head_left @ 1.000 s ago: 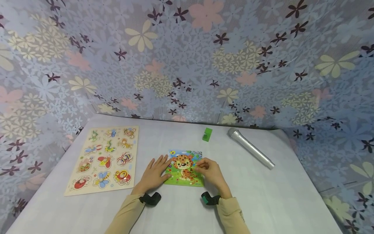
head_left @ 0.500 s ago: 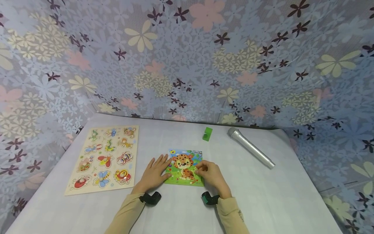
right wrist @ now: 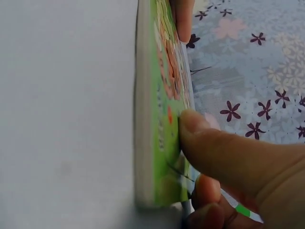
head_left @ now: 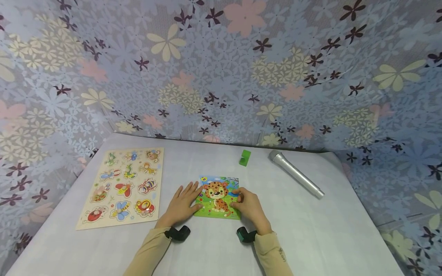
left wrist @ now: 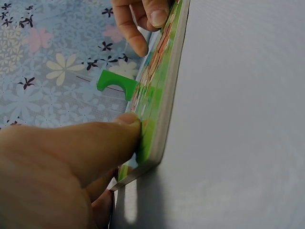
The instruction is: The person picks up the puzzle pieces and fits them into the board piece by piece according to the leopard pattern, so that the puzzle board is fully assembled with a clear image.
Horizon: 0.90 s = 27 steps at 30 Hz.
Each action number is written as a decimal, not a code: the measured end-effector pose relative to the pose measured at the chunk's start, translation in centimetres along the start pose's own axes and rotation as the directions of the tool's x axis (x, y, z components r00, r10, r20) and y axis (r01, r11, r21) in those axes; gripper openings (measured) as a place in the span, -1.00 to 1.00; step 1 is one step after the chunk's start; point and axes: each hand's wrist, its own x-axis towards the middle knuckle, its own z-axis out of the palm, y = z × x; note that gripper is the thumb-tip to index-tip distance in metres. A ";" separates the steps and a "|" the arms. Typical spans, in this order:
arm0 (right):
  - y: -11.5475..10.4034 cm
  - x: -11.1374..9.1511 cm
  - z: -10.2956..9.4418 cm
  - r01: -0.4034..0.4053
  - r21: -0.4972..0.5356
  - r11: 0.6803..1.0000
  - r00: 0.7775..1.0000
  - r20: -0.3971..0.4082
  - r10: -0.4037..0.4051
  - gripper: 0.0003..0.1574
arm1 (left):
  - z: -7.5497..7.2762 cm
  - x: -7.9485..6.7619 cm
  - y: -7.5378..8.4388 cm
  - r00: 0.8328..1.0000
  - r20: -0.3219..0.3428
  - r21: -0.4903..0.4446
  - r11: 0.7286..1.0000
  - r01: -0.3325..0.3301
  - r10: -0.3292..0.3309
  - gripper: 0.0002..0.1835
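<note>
A square jigsaw puzzle (head_left: 215, 211) with a cartoon leopard on green grass lies in the middle of the table. My left hand (head_left: 181, 206) rests flat along its left side, fingers straight; in the left wrist view the thumb (left wrist: 125, 132) presses against the puzzle's edge area. At the right side, my right hand (head_left: 253, 207) has its fingers curled, with thumb and index finger set a little apart on a jigsaw piece at the border. In the right wrist view the thumb (right wrist: 195, 126) touches the printed surface near a dark seam. That hand partly hides the piece.
A wooden knob puzzle board (head_left: 157, 199) with insect pictures lies at the left. Behind the jigsaw sits a green notched block (head_left: 245, 157). A silver microphone (head_left: 298, 175) lies slantwise at the right. Floral cloth (head_left: 221, 76) hangs behind the table.
My right thumb and index finger have spread slightly apart on the puzzle's right side, and that wrist has shifted a little left. My left hand has stayed in place.
</note>
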 end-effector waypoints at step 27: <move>8.0 -6.8 -9.2 -0.110 0.140 0.984 0.988 0.126 0.092 -0.57 | 0.1 -0.1 0.0 1.000 0.012 0.003 1.000 -0.001 0.001 -0.33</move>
